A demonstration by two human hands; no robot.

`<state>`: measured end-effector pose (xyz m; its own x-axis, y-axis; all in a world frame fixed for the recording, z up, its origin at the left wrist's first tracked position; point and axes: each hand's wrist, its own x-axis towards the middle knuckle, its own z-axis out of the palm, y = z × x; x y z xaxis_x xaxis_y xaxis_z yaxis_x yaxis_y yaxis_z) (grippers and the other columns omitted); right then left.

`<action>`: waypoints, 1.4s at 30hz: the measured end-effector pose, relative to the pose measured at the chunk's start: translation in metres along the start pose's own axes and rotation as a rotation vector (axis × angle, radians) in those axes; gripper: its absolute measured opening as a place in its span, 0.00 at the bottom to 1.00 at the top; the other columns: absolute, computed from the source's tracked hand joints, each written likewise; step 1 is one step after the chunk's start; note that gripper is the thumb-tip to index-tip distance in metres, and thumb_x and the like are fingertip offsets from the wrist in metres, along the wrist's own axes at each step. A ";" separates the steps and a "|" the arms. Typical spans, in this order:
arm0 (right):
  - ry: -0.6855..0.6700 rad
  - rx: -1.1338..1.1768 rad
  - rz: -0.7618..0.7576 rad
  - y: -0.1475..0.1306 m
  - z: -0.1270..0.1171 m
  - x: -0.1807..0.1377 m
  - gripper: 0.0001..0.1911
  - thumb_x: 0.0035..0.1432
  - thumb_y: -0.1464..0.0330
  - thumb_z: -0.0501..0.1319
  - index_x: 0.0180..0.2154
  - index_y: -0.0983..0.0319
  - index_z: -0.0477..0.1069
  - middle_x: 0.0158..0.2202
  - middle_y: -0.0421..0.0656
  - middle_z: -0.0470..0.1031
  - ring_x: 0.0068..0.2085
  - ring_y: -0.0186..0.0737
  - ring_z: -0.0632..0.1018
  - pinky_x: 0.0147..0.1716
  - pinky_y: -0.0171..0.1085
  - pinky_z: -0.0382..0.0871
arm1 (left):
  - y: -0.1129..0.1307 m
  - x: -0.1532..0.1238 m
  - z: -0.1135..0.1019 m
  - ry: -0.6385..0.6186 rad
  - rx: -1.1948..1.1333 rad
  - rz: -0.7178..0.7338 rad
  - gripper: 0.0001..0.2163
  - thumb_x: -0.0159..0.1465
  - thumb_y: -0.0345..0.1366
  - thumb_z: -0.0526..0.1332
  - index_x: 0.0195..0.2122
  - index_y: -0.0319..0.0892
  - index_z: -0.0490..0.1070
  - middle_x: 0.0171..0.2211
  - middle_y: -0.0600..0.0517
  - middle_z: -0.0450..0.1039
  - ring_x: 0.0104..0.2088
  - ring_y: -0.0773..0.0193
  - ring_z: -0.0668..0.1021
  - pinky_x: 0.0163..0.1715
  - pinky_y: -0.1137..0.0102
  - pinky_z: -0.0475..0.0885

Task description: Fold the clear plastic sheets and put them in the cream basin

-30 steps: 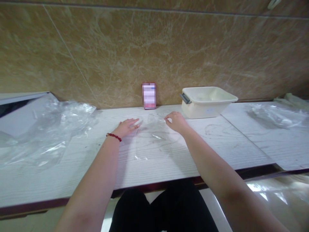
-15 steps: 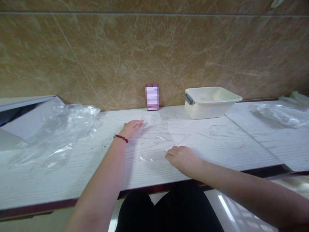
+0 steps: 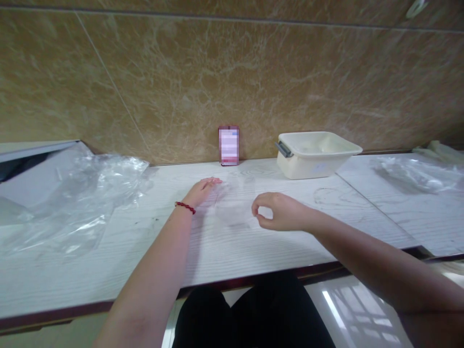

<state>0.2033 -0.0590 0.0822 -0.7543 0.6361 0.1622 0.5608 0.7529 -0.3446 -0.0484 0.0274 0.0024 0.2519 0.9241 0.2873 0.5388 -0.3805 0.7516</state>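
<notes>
A clear plastic bag (image 3: 235, 205) lies on the white wood-grain tabletop between my hands; its outline is hard to make out. My left hand (image 3: 203, 190), with a red bead bracelet at the wrist, rests at the bag's far left side, fingers stretched out. On the other side, my right hand (image 3: 278, 211) curls into a ring, thumb and fingertips pinched together at the bag's right edge.
A phone (image 3: 228, 146) leans upright against the marble wall. Right of it stands a cream plastic bin (image 3: 315, 162) with a grey handle. Crumpled clear plastic (image 3: 90, 203) and a white box (image 3: 43, 181) lie left; more plastic (image 3: 420, 174) lies far right.
My right hand has moved up and away from the table's front edge, its pinch now showing as a ring. The bag's right part shifted with it. My left hand slid slightly right.
</notes>
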 end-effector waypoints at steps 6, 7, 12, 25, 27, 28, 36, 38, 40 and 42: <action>-0.147 0.101 0.043 0.025 -0.043 0.044 0.09 0.45 0.71 0.53 0.30 0.63 0.69 0.29 0.40 0.72 0.30 0.31 0.71 0.31 0.30 0.62 | 0.005 -0.001 0.002 -0.008 -0.336 -0.118 0.27 0.57 0.53 0.42 0.41 0.38 0.69 0.43 0.46 0.69 0.47 0.60 0.68 0.50 0.65 0.56; -0.150 0.085 0.066 0.030 -0.047 0.052 0.09 0.46 0.71 0.53 0.30 0.63 0.69 0.29 0.39 0.72 0.30 0.30 0.71 0.30 0.30 0.61 | 0.005 -0.001 0.002 -0.003 -0.441 -0.137 0.28 0.57 0.53 0.41 0.41 0.37 0.69 0.43 0.45 0.70 0.46 0.60 0.69 0.49 0.65 0.57; -0.137 -0.049 0.179 0.055 -0.052 0.086 0.10 0.46 0.68 0.53 0.30 0.63 0.70 0.29 0.39 0.72 0.29 0.30 0.70 0.27 0.28 0.59 | 0.001 0.004 0.004 0.054 -0.818 -0.216 0.31 0.57 0.55 0.38 0.42 0.36 0.68 0.37 0.45 0.73 0.42 0.61 0.72 0.45 0.66 0.62; -0.097 -0.155 0.404 0.098 -0.009 0.124 0.11 0.44 0.70 0.54 0.30 0.64 0.72 0.29 0.41 0.73 0.29 0.33 0.71 0.26 0.28 0.58 | 0.001 0.008 0.013 0.159 -0.636 -0.258 0.21 0.54 0.43 0.56 0.48 0.43 0.59 0.39 0.48 0.69 0.34 0.69 0.73 0.38 0.71 0.68; -0.070 -0.139 0.436 0.102 -0.001 0.125 0.11 0.44 0.70 0.54 0.31 0.63 0.72 0.30 0.41 0.73 0.29 0.32 0.71 0.26 0.28 0.58 | 0.003 0.009 0.014 0.131 -0.591 -0.247 0.20 0.54 0.43 0.56 0.47 0.42 0.61 0.39 0.48 0.69 0.33 0.69 0.74 0.37 0.71 0.68; -0.059 -0.131 0.448 0.103 0.002 0.126 0.11 0.44 0.71 0.54 0.31 0.63 0.71 0.30 0.41 0.73 0.29 0.32 0.71 0.26 0.27 0.58 | 0.004 0.009 0.015 0.134 -0.591 -0.249 0.20 0.54 0.43 0.56 0.47 0.43 0.61 0.38 0.48 0.69 0.32 0.70 0.74 0.37 0.71 0.68; -0.009 -0.152 0.441 0.115 0.022 0.126 0.09 0.46 0.70 0.53 0.31 0.61 0.70 0.30 0.41 0.73 0.28 0.32 0.70 0.26 0.29 0.58 | 0.012 0.006 0.011 0.056 -0.621 -0.233 0.22 0.51 0.42 0.59 0.46 0.40 0.63 0.27 0.52 0.71 0.27 0.71 0.73 0.32 0.72 0.68; -0.006 -0.162 0.444 0.116 0.025 0.126 0.09 0.46 0.70 0.53 0.31 0.61 0.70 0.30 0.41 0.73 0.29 0.32 0.70 0.27 0.29 0.58 | 0.013 0.004 0.009 -0.022 -0.562 -0.206 0.22 0.49 0.42 0.60 0.45 0.39 0.64 0.24 0.53 0.71 0.25 0.71 0.73 0.29 0.73 0.68; 0.005 -0.166 0.442 0.115 0.027 0.125 0.09 0.47 0.69 0.54 0.32 0.61 0.70 0.30 0.41 0.73 0.29 0.32 0.70 0.27 0.29 0.58 | 0.014 0.002 0.008 -0.088 -0.502 -0.200 0.22 0.49 0.41 0.61 0.45 0.39 0.64 0.22 0.54 0.70 0.23 0.71 0.72 0.27 0.73 0.68; 0.022 -0.164 0.431 0.115 0.029 0.123 0.09 0.47 0.68 0.54 0.33 0.62 0.69 0.30 0.41 0.73 0.30 0.32 0.70 0.27 0.29 0.58 | 0.014 0.001 0.007 -0.132 -0.457 -0.200 0.22 0.49 0.40 0.61 0.45 0.39 0.65 0.21 0.55 0.69 0.23 0.70 0.72 0.26 0.73 0.68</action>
<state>0.1646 0.1008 0.0355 -0.4343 0.8990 0.0568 0.8694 0.4348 -0.2346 -0.0350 0.0226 0.0096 0.2954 0.9537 0.0560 0.1878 -0.1154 0.9754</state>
